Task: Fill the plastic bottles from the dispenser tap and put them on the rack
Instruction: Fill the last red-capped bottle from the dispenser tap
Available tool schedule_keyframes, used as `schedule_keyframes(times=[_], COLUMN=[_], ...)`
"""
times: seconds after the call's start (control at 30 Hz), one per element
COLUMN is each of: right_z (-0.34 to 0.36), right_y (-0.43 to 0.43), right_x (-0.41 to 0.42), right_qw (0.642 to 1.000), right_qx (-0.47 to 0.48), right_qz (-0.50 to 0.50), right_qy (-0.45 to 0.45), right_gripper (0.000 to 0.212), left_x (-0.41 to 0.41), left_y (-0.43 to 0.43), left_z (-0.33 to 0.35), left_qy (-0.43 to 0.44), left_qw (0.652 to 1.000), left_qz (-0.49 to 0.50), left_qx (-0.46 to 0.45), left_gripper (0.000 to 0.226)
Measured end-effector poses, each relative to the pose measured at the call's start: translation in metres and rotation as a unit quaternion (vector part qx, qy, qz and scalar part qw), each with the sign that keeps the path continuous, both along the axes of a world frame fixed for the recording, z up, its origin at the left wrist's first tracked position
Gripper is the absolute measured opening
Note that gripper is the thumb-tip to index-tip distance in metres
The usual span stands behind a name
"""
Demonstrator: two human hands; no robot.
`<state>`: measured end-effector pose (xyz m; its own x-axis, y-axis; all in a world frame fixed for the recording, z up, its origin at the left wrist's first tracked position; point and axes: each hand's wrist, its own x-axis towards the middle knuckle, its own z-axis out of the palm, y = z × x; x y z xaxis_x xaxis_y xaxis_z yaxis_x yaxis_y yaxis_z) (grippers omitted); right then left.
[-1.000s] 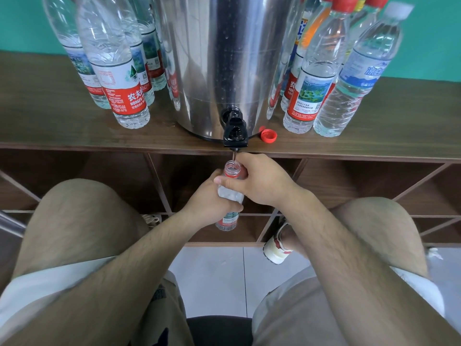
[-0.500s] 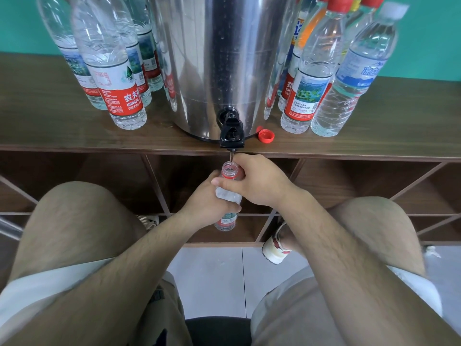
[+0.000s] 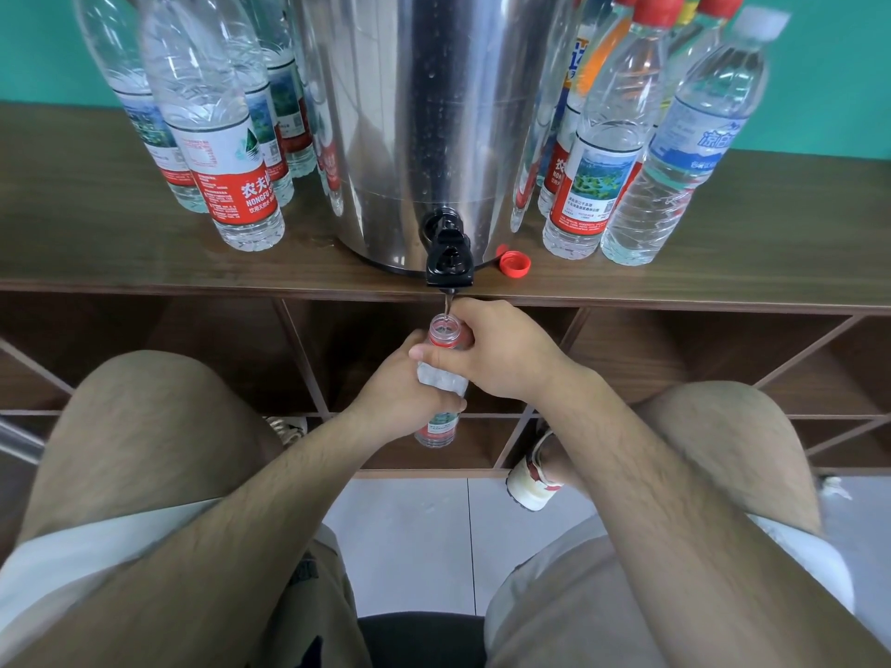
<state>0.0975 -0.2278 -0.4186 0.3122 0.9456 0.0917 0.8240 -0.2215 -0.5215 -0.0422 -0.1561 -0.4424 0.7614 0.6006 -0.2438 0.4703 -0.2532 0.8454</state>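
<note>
Unmoved, bottle (image 3: pixel 441 380) stays upright, mouth beneath tap (image 3: pixel 448 262).

Khaki shorts (image 3: pixel 545 609) with pale, whitish hems (image 3: pixel 87 552) on both legs, and a small dark print on the left one. Forearms (image 3: pixel 250 523) are bare and pretty hairy. Left hand (image 3: pixel 400 392) and right hand (image 3: pixel 506 354) are bare too. One white sneaker (image 3: pixel 530 484) with red trim, plus a bit of lace from the other shoe (image 3: pixel 288 428).
</note>
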Motion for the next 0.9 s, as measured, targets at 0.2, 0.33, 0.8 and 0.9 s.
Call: schedule_keyframes(times=[0.2, 0.33, 0.8, 0.9], right_z=[-0.0008, 0.0004, 0.0029, 0.0021], right_y=[-0.001, -0.0015, -0.0017, -0.0016], right_x=[0.0003, -0.0005, -0.0008, -0.0006], right_qw=[1.0, 1.0, 1.0, 1.0], right_qx=[0.005, 0.005, -0.014, -0.014], right_qz=[0.0, -0.001, 0.001, 0.003], right_qy=[0.0, 0.0, 0.009, 0.01], right_gripper=[0.047, 0.047, 0.048, 0.049], left_x=[0.0, -0.0001, 0.0005, 0.0002], left_y=[0.0005, 0.0009, 0.0012, 0.0005], left_z=[-0.0009, -0.0016, -0.0023, -0.0013], left_qy=[-0.003, -0.004, 0.001, 0.001], left_qw=[1.0, 1.0, 1.0, 1.0], left_qz=[-0.001, 0.0, -0.005, -0.002], left_qx=[-0.002, -0.006, -0.002, -0.005], left_gripper=[0.077, 0.077, 0.078, 0.078])
